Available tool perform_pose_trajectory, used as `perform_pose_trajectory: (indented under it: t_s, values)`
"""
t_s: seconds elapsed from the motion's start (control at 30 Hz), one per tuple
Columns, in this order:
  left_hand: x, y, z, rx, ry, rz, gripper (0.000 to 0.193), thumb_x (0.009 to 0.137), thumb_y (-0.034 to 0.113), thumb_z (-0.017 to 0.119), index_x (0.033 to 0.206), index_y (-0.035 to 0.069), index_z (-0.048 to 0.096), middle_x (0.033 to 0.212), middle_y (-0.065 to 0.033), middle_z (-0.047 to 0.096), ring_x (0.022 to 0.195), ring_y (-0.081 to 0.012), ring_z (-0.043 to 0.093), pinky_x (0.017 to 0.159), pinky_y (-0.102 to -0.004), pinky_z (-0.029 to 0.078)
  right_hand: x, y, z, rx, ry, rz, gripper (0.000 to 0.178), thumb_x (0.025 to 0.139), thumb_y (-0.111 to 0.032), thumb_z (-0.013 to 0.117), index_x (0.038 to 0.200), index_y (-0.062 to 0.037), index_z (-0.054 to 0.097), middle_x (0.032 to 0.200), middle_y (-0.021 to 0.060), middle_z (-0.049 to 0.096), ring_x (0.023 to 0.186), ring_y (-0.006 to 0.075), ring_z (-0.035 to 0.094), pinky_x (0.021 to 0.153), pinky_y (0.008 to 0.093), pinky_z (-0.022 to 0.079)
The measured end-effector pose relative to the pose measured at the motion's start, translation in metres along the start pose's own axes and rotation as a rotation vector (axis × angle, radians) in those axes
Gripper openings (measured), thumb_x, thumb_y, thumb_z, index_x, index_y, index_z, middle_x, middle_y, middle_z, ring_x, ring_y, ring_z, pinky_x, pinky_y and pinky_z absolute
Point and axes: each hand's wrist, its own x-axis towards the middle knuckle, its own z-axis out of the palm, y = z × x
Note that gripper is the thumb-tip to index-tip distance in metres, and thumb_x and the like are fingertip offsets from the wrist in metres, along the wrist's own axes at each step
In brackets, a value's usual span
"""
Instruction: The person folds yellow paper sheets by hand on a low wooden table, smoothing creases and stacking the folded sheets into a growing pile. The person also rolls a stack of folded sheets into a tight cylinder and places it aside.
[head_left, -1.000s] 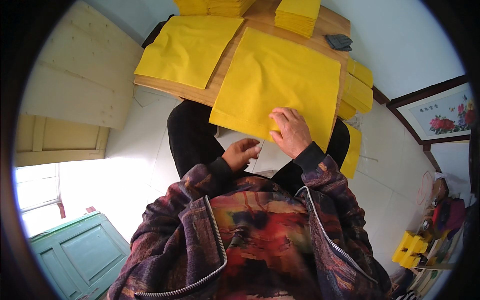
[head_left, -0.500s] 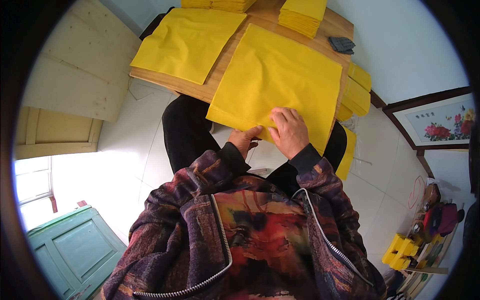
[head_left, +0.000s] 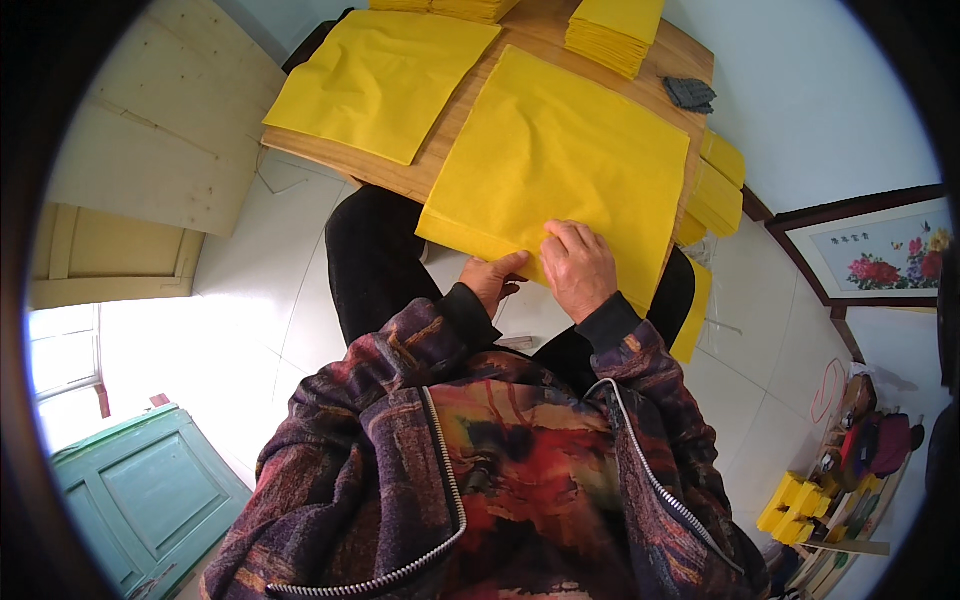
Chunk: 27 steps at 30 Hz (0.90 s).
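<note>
A large square stack of thin yellow sheets (head_left: 565, 150) lies before me, its near edge reaching past the table toward my lap. At the middle of that edge my left hand (head_left: 492, 280) is closed, the thumb on top and the fingers underneath. Just to its right, my right hand (head_left: 580, 265) rests on the top sheet near the edge. Its fingers are curled together as if pinching the sheet; the fingertips are partly hidden. Whether the sheets are paper or cloth is hard to tell.
Another yellow sheet pile (head_left: 385, 85) lies on the wooden table (head_left: 440, 160), left of mine. A thick yellow stack (head_left: 615, 38) and a dark grey cloth (head_left: 688, 94) are toward the back right. Yellow bundles (head_left: 715, 190) stand beside the table. A framed flower picture (head_left: 880, 250) leans at right.
My right fingers have shifted slightly down toward the near edge. My left hand keeps its grip there. The whole view has moved a little.
</note>
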Motion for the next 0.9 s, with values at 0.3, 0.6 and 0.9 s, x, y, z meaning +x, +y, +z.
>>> perform_pose_trajectory:
  t_s: [0.3, 0.6, 0.9]
  values:
    - [-0.001, 0.000, 0.001, -0.011, -0.017, 0.024, 0.020, 0.083, 0.018, 0.073, 0.099, 0.010, 0.063, 0.084, -0.0020, 0.067, 0.069, -0.0144, 0.062, 0.061, -0.0273, 0.046, 0.006, -0.001, -0.003, 0.075, -0.041, 0.018, 0.016, 0.076, -0.014, 0.069, 0.087, -0.0053, 0.061, 0.104, 0.0057, 0.059, 0.098, 0.0255, 0.056, 0.080, 0.0387, 0.047]
    - [-0.002, 0.002, 0.002, 0.032, -0.006, 0.007, 0.019, 0.086, 0.016, 0.070, 0.103, 0.009, 0.065, 0.087, -0.0018, 0.067, 0.073, -0.0132, 0.061, 0.060, -0.0262, 0.047, 0.013, -0.005, -0.003, 0.037, -0.075, -0.032, 0.017, 0.074, -0.014, 0.071, 0.087, -0.0065, 0.061, 0.101, 0.0050, 0.058, 0.097, 0.0259, 0.056, 0.079, 0.0387, 0.046]
    - [-0.001, 0.002, 0.003, 0.008, 0.008, 0.025, 0.019, 0.083, 0.017, 0.072, 0.097, 0.007, 0.065, 0.084, -0.0037, 0.068, 0.070, -0.0156, 0.063, 0.061, -0.0277, 0.046, 0.013, -0.008, 0.006, 0.015, 0.000, -0.013, 0.013, 0.071, -0.009, 0.068, 0.081, -0.0060, 0.061, 0.099, 0.0057, 0.058, 0.095, 0.0261, 0.056, 0.077, 0.0389, 0.046]
